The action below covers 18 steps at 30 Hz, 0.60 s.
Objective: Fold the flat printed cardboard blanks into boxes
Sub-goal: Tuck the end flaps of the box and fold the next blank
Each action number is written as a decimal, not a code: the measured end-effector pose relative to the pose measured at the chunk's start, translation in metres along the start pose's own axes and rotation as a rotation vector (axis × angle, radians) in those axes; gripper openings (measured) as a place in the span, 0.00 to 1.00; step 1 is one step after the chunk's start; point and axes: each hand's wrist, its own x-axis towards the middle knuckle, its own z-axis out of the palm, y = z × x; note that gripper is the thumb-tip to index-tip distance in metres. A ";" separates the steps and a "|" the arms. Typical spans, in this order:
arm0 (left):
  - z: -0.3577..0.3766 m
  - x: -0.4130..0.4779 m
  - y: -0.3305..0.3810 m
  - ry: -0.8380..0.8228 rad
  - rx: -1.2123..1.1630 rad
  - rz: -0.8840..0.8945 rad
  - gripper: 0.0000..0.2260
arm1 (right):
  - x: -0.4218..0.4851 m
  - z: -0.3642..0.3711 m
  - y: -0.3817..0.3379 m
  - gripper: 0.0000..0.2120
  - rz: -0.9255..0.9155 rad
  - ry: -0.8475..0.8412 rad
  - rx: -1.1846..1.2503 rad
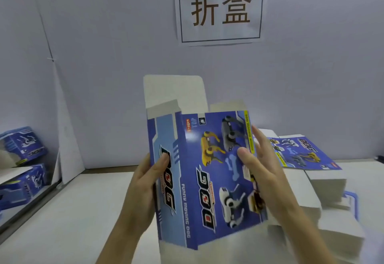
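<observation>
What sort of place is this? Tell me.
Probably a packing workstation for folding boxes: a stack of flat blanks lies on the white table, finished boxes sit left, and a printed sign hangs on the partition.

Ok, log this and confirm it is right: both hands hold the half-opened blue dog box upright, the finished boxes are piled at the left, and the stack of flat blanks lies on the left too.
One detail is wrong. The head view shows the stack of flat blanks on the right, behind the right hand. The rest stands: left hand and right hand hold the half-opened blue dog box upright, and the finished boxes are piled at the left.

Blank stack [324, 182] on white table [72, 211]
</observation>
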 end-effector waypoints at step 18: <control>0.028 -0.009 0.000 -0.109 0.297 0.181 0.36 | -0.002 0.000 0.004 0.34 0.036 -0.259 0.060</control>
